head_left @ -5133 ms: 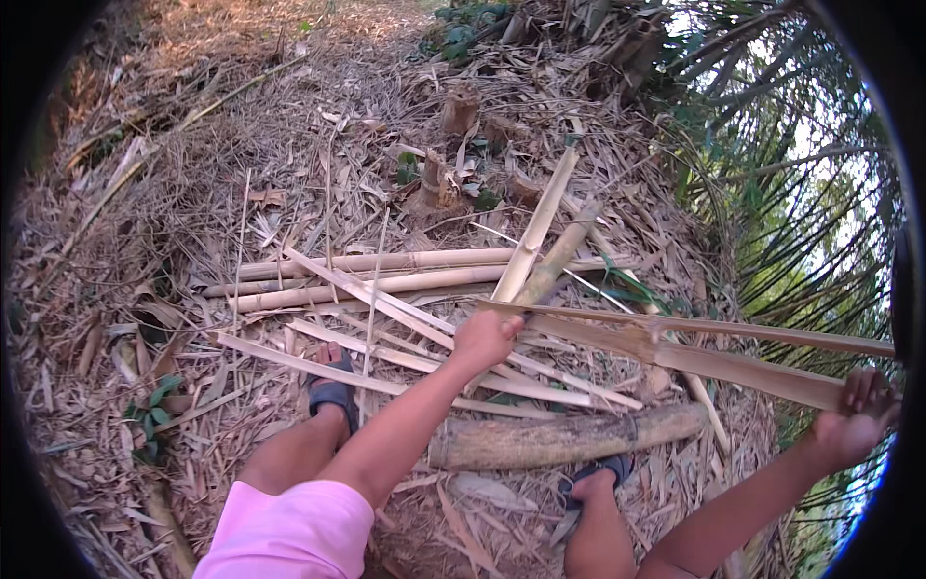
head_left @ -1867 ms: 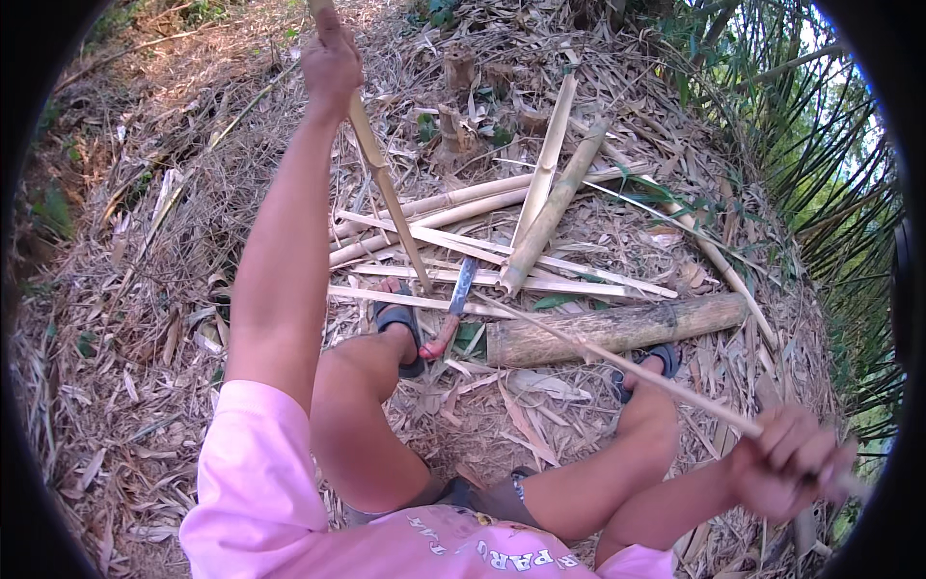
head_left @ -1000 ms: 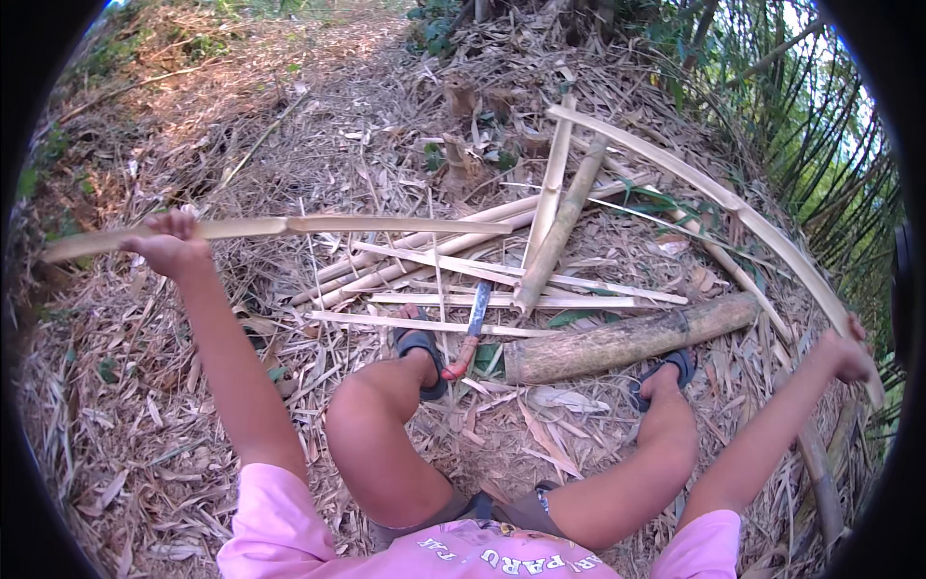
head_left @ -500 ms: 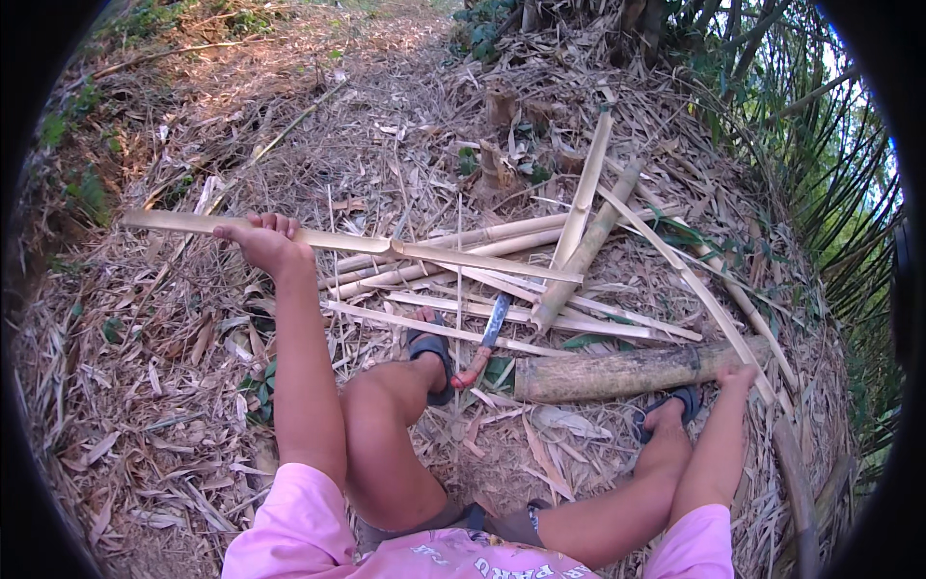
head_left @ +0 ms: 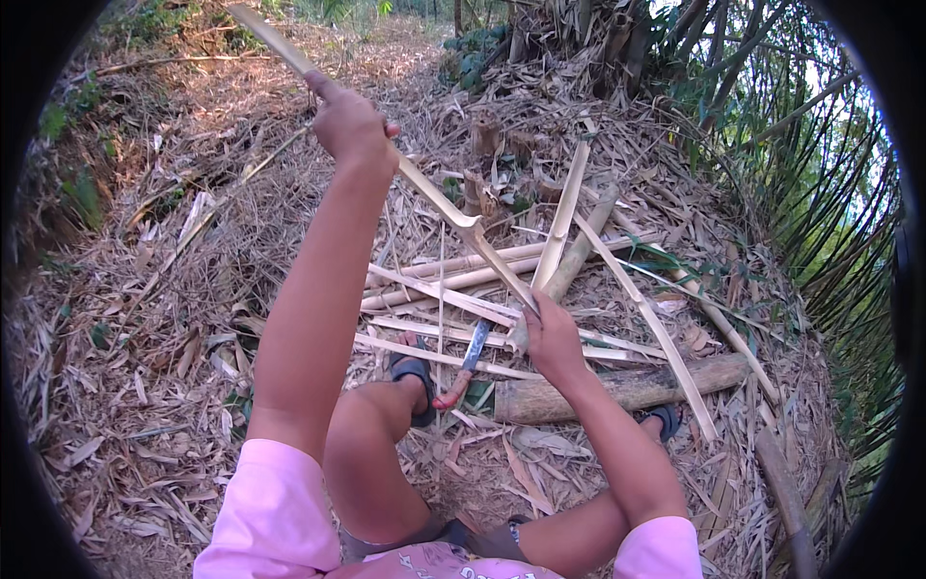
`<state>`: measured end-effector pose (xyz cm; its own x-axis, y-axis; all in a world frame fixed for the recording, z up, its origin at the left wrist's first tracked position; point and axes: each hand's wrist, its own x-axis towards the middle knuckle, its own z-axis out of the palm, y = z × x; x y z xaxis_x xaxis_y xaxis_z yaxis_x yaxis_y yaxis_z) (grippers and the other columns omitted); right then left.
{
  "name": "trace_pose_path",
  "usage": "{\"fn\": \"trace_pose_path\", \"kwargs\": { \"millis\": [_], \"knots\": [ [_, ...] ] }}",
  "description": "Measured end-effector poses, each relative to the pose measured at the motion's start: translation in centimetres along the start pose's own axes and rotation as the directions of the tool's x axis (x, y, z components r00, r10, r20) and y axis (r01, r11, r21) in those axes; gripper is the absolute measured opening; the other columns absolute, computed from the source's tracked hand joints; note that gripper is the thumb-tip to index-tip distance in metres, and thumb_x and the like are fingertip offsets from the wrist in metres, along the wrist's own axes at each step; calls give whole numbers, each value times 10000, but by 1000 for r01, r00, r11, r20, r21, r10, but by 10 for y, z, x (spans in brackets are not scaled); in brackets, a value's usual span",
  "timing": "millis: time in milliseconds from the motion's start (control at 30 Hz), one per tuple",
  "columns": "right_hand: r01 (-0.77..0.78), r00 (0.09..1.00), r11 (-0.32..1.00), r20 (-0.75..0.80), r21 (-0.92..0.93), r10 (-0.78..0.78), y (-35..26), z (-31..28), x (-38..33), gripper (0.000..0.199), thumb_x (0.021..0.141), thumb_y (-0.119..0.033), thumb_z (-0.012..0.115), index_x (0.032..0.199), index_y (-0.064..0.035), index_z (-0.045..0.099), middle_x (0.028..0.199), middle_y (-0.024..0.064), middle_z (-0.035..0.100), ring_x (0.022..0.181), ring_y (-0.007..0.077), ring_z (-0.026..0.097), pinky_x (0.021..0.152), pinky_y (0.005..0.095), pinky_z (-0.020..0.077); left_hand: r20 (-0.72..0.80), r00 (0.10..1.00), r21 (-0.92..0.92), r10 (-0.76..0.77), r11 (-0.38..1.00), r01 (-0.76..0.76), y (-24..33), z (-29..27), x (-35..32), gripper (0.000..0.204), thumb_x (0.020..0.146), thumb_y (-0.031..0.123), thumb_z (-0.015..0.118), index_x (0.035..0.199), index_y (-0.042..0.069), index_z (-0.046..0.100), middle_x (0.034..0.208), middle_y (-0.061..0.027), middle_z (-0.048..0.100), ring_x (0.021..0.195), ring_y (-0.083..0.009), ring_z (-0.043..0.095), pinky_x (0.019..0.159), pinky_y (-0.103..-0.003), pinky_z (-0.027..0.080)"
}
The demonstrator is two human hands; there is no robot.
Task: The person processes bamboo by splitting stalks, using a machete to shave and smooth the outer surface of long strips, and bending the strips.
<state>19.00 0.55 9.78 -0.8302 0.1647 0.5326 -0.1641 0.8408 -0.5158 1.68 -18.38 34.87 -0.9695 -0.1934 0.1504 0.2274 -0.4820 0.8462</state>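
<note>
A long split bamboo strip (head_left: pixel 434 198) slants across the view from upper left down to the middle, with a raised node partway along it. My left hand (head_left: pixel 352 125) is closed around its upper part, arm stretched far forward. At the strip's lower end my right hand (head_left: pixel 557 340) is closed on it, fingers partly hidden. Below and left of that hand lies a knife (head_left: pixel 476 344) with a dark blade and a reddish-brown handle, near my sandalled left foot (head_left: pixel 413 372). A thick bamboo section (head_left: pixel 627 385) rests on the ground under my right forearm.
Several split bamboo pieces (head_left: pixel 656 328) and a thinner whole bamboo pole (head_left: pixel 582 244) lie crisscrossed ahead. Cut stumps (head_left: pixel 479 193) stand beyond them. Dry leaves cover the ground, and bamboo stems (head_left: pixel 820 222) rise at the right.
My left hand has lifted forward, tilting the strip steeply. My right hand has left the thick bamboo section at the right and come over to the strip's lower end.
</note>
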Motion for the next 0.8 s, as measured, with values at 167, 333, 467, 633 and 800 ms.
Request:
{"fn": "trace_pose_path", "kwargs": {
  "millis": [167,333,467,633,800],
  "knots": [
    [-227,974,758,156,612,166,-7,-7,-7,284,1053,-206,454,1195,6,578,918,89,694,707,134,657,623,270,504,550,834,-27,-28,998,51,30,-21,8,1137,851,815,34,1486,-125,-28,1477,-396,157,1374,-497,262,1157,-563,254],
    [-345,924,412,230,843,304,-16,-30,-14,248,1063,-237,421,1058,-29,557,713,53,588,519,52,435,495,197,370,869,488,-374,84,758,534,5,-61,-25,1186,805,855,-4,1511,-99,8,1547,-382,51,1444,-532,88,1196,-580,167],
    [-329,919,252,247,910,309,-30,-39,-12,272,1055,-290,402,994,-53,523,646,58,548,449,64,382,441,210,343,859,512,-384,25,692,611,-17,-75,-49,1183,807,861,13,1519,-77,122,1549,-369,107,1439,-544,104,1193,-599,164],
    [-353,910,213,282,911,303,-54,-44,-13,289,1050,-302,401,977,-48,517,641,78,555,455,81,400,445,216,343,859,509,-360,-61,635,684,-42,-83,-63,1121,850,832,29,1525,-53,163,1563,-343,120,1444,-535,110,1196,-586,179],
    [-392,906,211,335,895,260,-67,-41,-15,320,1063,-308,377,969,-37,520,655,78,560,473,72,401,458,209,342,623,689,24,-369,890,455,-78,-100,-54,746,1027,568,280,1449,-42,362,1369,-258,521,1260,-377,543,1077,-486,440]
  ]
}}
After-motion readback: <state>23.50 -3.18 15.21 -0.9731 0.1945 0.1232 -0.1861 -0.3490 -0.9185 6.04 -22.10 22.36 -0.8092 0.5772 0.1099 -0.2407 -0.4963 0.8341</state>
